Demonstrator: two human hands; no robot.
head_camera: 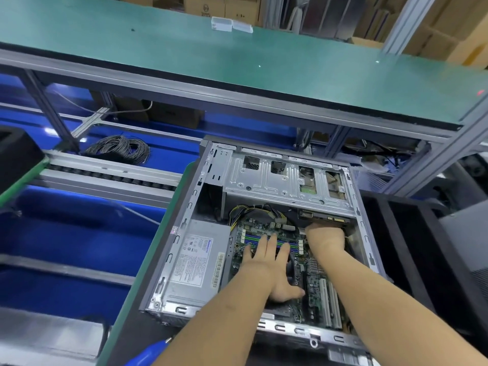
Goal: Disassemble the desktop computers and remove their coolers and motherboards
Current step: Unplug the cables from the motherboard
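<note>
Plainly the main risk lay with the motherboard, which sat flat in the floor of the open computer case on the counter: if it were lifted or pried while the yellow-and-black cable bundle at its far edge was plugged in, or while any screw remained, the board could flex or a connector could tear. Whether screws remained could not be told. A second hazard was the sheet-metal drive cage at the far end of the case, whose edge hung directly over the right hand; a sharp pull there could scrape the knuckles. The left hand lay spread on the board, its fingers straight and splayed across the blue memory slots, thumb out toward the near right, pressing or steadying and gripping nothing. The right hand reached under the cage at the board's far right corner; its fingers were hidden, so what they held, if anything, could not be told. Left of the board sat the grey power supply. No cooler could be made out.
</note>
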